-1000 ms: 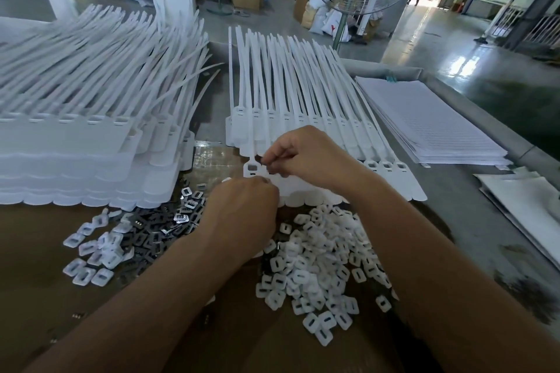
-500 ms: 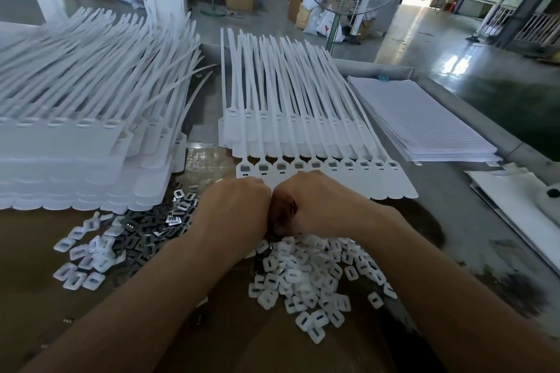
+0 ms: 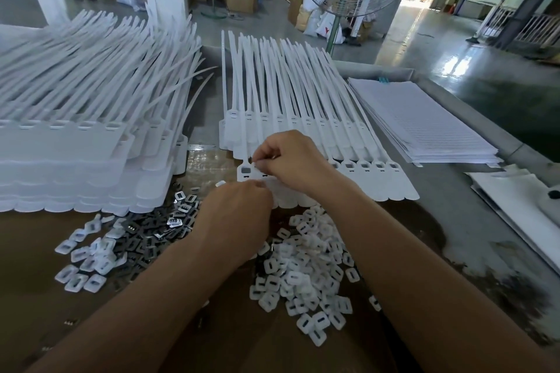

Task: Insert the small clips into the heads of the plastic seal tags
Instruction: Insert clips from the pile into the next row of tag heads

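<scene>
A joined row of white plastic seal tags (image 3: 375, 179) lies across the middle of the table, straps pointing away from me. My right hand (image 3: 291, 160) pinches a small clip over the second tag head from the left, beside the leftmost head (image 3: 246, 171). My left hand (image 3: 239, 209) sits just below, fingers curled at the tag row's lower edge; what it holds is hidden. White clips (image 3: 306, 266) lie heaped under my wrists. Dark metal clips (image 3: 157, 230) and more white ones (image 3: 88, 263) lie to the left.
A tall stack of white tag sheets (image 3: 75, 154) fills the left side. A pile of lined white sheets (image 3: 424, 121) lies at the right, with white material (image 3: 521, 209) nearer the right edge. Brown cardboard (image 3: 36, 281) covers the table's near part.
Both hands rose from the white clip heap back to the tag row. The right hand now pinches at a tag head near the row's left end.
</scene>
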`<state>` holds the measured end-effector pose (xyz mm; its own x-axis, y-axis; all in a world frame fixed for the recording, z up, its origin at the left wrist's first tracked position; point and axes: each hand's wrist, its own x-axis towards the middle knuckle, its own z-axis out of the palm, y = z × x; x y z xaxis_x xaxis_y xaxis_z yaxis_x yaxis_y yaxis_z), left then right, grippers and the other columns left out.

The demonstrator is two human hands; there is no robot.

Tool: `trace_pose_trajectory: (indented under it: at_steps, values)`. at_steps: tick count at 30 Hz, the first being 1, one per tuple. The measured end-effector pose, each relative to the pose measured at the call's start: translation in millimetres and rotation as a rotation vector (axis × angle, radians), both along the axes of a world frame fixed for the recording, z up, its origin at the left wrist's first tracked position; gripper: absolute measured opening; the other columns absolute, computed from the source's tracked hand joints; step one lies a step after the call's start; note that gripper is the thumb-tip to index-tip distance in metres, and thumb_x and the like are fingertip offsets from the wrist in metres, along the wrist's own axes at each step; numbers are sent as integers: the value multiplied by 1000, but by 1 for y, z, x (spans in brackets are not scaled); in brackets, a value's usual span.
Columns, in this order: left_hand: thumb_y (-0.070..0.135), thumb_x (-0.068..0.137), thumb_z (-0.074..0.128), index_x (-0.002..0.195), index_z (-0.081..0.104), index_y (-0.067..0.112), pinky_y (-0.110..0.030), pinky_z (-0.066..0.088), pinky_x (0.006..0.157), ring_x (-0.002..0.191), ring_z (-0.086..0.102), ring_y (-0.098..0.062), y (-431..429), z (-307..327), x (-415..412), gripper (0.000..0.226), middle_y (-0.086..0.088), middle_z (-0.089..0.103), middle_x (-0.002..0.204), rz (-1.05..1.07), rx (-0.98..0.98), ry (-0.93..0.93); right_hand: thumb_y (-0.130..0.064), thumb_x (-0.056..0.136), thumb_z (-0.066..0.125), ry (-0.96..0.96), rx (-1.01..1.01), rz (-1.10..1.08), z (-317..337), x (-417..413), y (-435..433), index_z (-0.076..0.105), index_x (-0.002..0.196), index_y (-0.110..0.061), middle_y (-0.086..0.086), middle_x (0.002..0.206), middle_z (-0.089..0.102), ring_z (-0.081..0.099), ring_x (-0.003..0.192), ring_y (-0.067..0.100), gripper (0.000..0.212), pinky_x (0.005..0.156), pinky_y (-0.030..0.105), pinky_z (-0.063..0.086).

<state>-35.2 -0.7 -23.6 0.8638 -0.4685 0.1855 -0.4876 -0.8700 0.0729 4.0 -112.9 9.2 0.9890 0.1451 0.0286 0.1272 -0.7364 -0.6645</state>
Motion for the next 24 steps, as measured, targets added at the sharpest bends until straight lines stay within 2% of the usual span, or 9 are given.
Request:
trace_pose_trajectory:
  at_steps: [2,4,6,9,13,17,21,24]
  values:
    - [11,89,40,111,56,16,-22,38,74,96,58,-15,1,0,1,27,1,60,110,3,5,9,-8,83,62,-21,-18,3,-5,7,7,71,88,-11,-9,81,63,49,67,-5,10,61,5,36]
    - [12,89,39,108,57,16,-23,37,75,95,58,-15,1,0,0,26,1,60,109,4,7,4,-7,83,61,-15,-50,-11,-8,12,12,72,88,-11,-4,90,68,50,73,-2,12,61,12,39]
    - [12,90,39,106,58,17,-24,38,77,95,57,-15,1,1,-1,26,1,60,109,-3,13,-5,-6,83,59,5,-77,-37,-10,16,14,72,85,-12,-4,90,68,53,79,3,14,65,17,41]
    - [13,90,38,109,58,18,-22,35,72,96,56,-16,2,1,-1,28,1,58,111,-15,20,-4,-4,82,57,30,-128,-43,-10,17,18,67,74,-19,-9,79,64,59,85,9,20,69,23,48]
    - [12,89,39,109,59,17,-22,36,73,95,57,-15,2,2,-1,29,1,59,111,3,21,6,-1,80,52,2,-213,-27,-10,17,23,57,68,-23,-5,95,67,59,94,16,25,79,34,52]
    - [13,89,39,109,59,18,-27,41,85,96,57,-15,1,3,-2,29,2,59,111,10,24,9,-2,80,55,-9,-184,-44,-11,17,21,57,72,-22,-5,90,64,58,94,16,22,80,34,51]
    - [13,90,37,114,56,17,-28,41,87,98,58,-16,1,2,-2,31,1,59,113,12,33,-3,-7,80,62,11,-170,-102,-12,24,21,49,85,-21,-7,90,54,52,89,13,19,73,30,45]
    - [13,91,36,118,54,17,-27,41,88,100,57,-15,2,3,-1,32,1,58,115,5,37,10,-5,76,63,54,-192,-120,-10,30,23,54,80,-15,-7,79,56,56,83,15,14,70,29,47]
